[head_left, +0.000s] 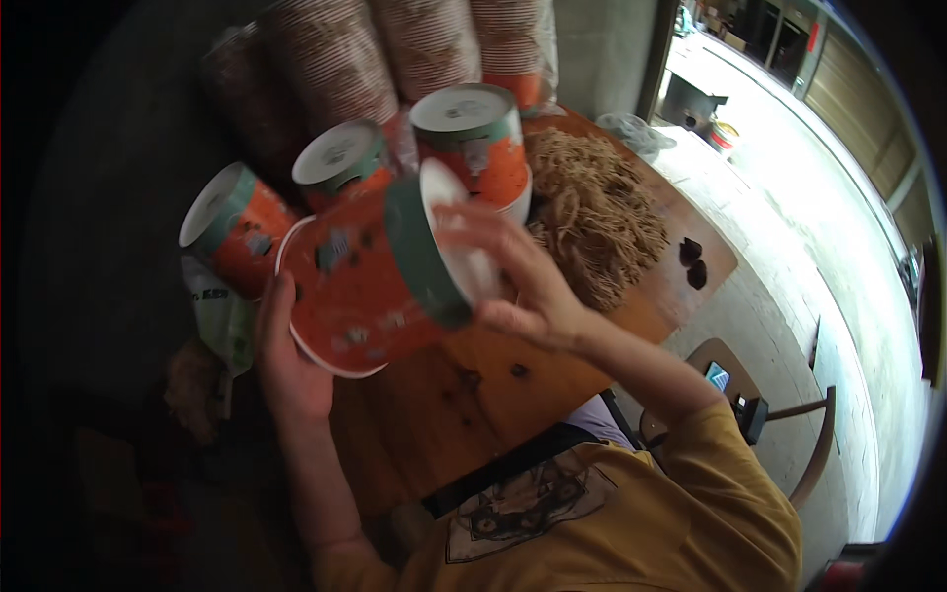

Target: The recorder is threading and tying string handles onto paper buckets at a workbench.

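Note:
A large orange paper bucket [350,281] with a green band and a white rim is tilted on its side above the wooden table. My left hand [299,370] grips it at the rim. At the opposite end, my right hand [528,281] has its fingers curved against the white bottom, somewhat blurred. Just behind stand more buckets of the same kind, bottoms up: a left one [242,232] leaning over, a middle one [340,158] and a right one [473,148]. The inside of the held bucket is hidden.
Tall stacks of nested paper buckets [335,49] in clear plastic line the back. A heap of tan stringy strands [597,212] lies on the wooden table [582,355], near two small dark pieces [693,263]. A green-and-white bag [225,321] hangs at the left; a chair [705,365] stands right.

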A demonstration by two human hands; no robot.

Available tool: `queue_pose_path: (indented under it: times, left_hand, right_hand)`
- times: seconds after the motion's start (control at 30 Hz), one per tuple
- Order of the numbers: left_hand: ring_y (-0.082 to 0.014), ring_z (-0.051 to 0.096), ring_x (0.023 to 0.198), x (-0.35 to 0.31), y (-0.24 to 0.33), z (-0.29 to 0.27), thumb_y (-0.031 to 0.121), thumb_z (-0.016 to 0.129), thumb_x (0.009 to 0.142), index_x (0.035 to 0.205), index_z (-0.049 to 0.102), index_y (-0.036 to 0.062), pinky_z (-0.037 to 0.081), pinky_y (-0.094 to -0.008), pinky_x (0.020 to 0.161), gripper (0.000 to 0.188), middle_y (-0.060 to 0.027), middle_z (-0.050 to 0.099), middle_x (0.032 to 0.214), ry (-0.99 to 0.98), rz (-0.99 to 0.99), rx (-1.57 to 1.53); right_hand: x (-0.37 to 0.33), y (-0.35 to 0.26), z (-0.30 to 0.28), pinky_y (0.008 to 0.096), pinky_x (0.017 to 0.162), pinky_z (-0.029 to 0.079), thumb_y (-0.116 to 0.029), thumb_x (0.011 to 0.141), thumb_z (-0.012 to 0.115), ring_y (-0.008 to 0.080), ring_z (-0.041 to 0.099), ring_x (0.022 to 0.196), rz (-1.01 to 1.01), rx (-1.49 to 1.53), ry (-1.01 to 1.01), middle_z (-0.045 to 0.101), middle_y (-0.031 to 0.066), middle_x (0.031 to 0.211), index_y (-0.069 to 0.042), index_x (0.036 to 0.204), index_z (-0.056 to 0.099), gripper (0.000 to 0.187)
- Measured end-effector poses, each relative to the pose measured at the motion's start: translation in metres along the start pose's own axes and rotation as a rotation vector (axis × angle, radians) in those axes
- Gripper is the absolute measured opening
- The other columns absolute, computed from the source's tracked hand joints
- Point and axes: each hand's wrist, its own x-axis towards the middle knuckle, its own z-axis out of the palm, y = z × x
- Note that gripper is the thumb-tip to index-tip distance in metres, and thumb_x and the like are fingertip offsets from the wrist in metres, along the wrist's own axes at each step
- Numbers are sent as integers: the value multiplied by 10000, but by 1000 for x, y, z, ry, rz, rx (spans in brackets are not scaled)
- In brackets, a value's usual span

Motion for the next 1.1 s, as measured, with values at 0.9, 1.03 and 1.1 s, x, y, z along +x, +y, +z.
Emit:
queue_pose_path:
  times: [0.9,1.03,1.1]
  left_hand:
    - [-344,612,712,-46,-65,45,128,626,863,906,533,27,481,-437,615,144,-145,603,790,-615,548,1500]
    - [-330,609,725,-45,-64,48,136,624,867,885,528,33,483,-428,626,142,-134,598,801,-622,545,1537]
    - [-328,606,719,-43,-66,48,138,621,869,876,525,34,482,-428,624,141,-132,592,791,-631,543,1541]
  right_hand:
    - [-110,102,-119,421,745,491,-183,854,573,301,592,890,490,-817,97,602,91,882,-77,861,578,107]
    - [-110,94,-126,415,728,478,-144,837,575,308,593,845,550,-698,190,593,105,805,-45,844,560,100]
    - [-104,92,-132,408,723,474,-135,832,577,304,592,828,541,-707,232,585,110,776,-33,839,554,105]
